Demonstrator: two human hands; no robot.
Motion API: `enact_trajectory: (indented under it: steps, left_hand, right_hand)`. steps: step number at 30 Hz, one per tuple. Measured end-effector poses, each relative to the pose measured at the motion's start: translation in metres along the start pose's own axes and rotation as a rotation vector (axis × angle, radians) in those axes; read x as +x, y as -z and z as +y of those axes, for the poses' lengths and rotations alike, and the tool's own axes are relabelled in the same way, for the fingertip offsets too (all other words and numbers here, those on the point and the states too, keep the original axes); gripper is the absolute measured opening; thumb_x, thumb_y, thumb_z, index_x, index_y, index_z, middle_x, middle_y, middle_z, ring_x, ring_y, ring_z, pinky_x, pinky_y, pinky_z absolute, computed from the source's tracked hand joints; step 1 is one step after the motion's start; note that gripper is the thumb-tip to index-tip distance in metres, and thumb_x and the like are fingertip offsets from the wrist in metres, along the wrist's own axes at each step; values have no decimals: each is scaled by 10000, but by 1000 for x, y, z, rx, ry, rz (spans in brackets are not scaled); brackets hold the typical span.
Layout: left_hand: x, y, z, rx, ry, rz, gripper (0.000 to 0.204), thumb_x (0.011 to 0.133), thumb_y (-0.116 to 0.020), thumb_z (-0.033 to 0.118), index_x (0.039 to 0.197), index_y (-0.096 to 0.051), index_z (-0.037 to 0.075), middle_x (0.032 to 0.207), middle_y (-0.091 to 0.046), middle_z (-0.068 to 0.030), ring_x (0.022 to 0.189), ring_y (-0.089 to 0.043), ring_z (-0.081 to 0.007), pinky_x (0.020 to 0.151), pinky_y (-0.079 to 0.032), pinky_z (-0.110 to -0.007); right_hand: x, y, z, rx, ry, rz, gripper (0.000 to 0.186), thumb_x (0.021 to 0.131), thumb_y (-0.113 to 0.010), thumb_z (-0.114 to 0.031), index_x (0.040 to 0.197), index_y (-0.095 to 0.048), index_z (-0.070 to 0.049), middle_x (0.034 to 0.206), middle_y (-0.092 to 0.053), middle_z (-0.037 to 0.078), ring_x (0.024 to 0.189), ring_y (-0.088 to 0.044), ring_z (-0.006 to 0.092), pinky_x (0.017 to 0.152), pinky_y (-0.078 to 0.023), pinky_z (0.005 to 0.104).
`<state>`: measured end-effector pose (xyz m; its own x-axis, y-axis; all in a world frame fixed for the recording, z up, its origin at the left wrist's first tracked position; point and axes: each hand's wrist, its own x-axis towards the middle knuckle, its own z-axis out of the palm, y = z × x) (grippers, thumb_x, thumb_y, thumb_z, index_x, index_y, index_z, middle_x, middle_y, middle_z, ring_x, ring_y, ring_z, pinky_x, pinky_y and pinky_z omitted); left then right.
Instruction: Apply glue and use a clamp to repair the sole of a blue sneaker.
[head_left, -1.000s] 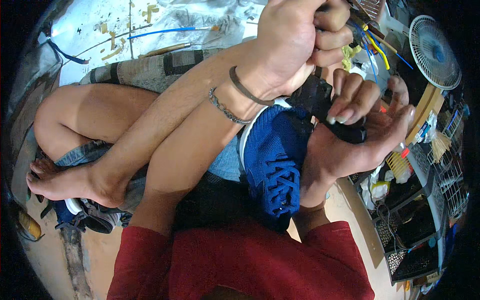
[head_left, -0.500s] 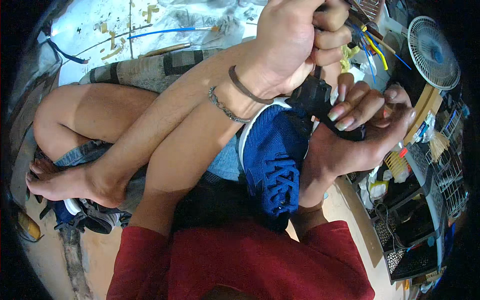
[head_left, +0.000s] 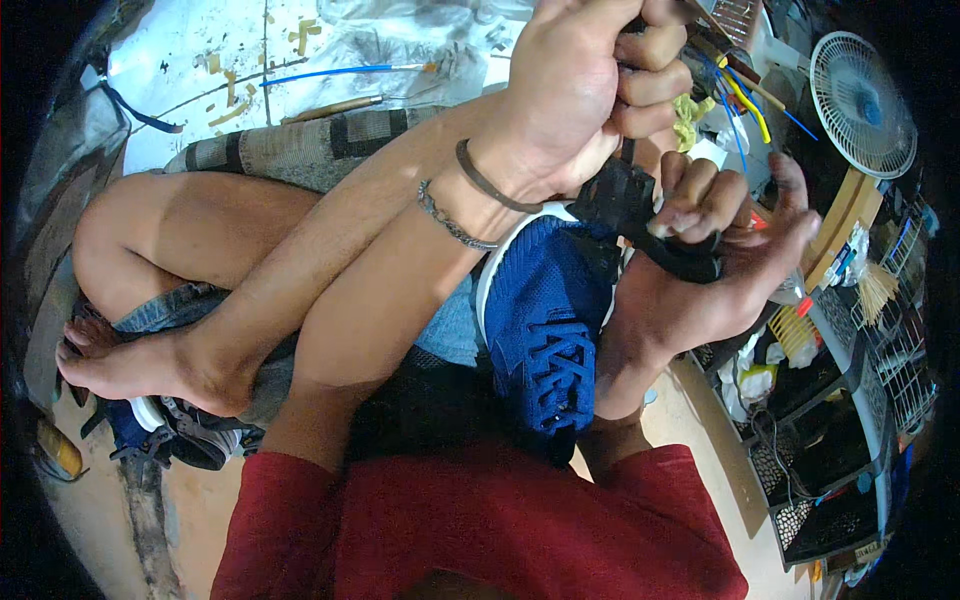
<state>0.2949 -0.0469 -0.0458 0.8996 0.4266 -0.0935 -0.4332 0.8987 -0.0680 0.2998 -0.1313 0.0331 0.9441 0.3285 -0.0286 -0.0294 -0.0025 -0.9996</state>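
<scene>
A blue lace-up sneaker [head_left: 548, 310] with a white sole edge rests over my lap between my forearms, its laces toward me. My left hand [head_left: 575, 95] is closed in a fist above the shoe's far end; what it grips is hidden by the fingers. A black, strap-like piece [head_left: 615, 200] runs from beneath that fist, across the end of the shoe, to my right hand. On the right of the shoe, my right hand [head_left: 715, 235] has its fingers curled over the black piece, with the thumb side spread away.
My bare crossed legs [head_left: 200, 225] lie to the left. Beyond them, a white sheet [head_left: 190, 60] holds scraps and a blue-handled brush [head_left: 330, 73]. A white fan [head_left: 862, 105] and a black rack [head_left: 830, 450] stand at right. Other shoes [head_left: 195, 440] lie at lower left.
My right hand's fingers have curled in tighter and drawn slightly up and back, while its thumb side has spread further. My left fist has shifted slightly left.
</scene>
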Motion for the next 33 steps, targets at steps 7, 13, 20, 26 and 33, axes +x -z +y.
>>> enact_trajectory:
  steps: [7,13,20,26,33]
  left_hand:
    - [0,-4,1,2,18,139,310,1073,-353,385,893,-423,143,646,-248,51,478,-203,-59,393,-173,-216]
    - [-1,-4,4,16,4,10,313,1072,-357,392,889,-422,146,647,-248,51,481,-206,-58,391,-178,-217]
    - [0,-2,3,14,14,38,307,1070,-365,390,889,-425,148,651,-262,51,481,-221,-59,393,-186,-214]
    - [-2,-10,4,44,4,135,313,1071,-358,391,889,-423,145,653,-262,52,483,-229,-59,393,-200,-212]
    - [-1,-9,5,72,8,166,319,1072,-349,400,892,-423,147,660,-265,54,492,-231,-57,398,-208,-204]
  right_hand:
    - [6,3,-1,-61,29,-33,473,1064,-258,-427,1089,-486,-14,456,-364,24,380,-336,137,477,-341,284]
    - [9,15,0,-41,13,-161,467,1067,-242,-415,1093,-486,-18,459,-346,28,380,-334,140,456,-362,274]
    - [9,19,3,79,-18,-192,393,1050,-330,-385,1089,-534,-51,498,-342,9,459,-346,140,543,-298,287]
    - [0,-7,0,41,-65,46,405,1048,-293,-335,1168,-525,-25,496,-318,-6,485,-331,124,578,-327,310]
    - [8,11,2,106,-59,-144,390,1048,-351,-337,1172,-516,-7,456,-332,5,411,-313,127,552,-304,288]
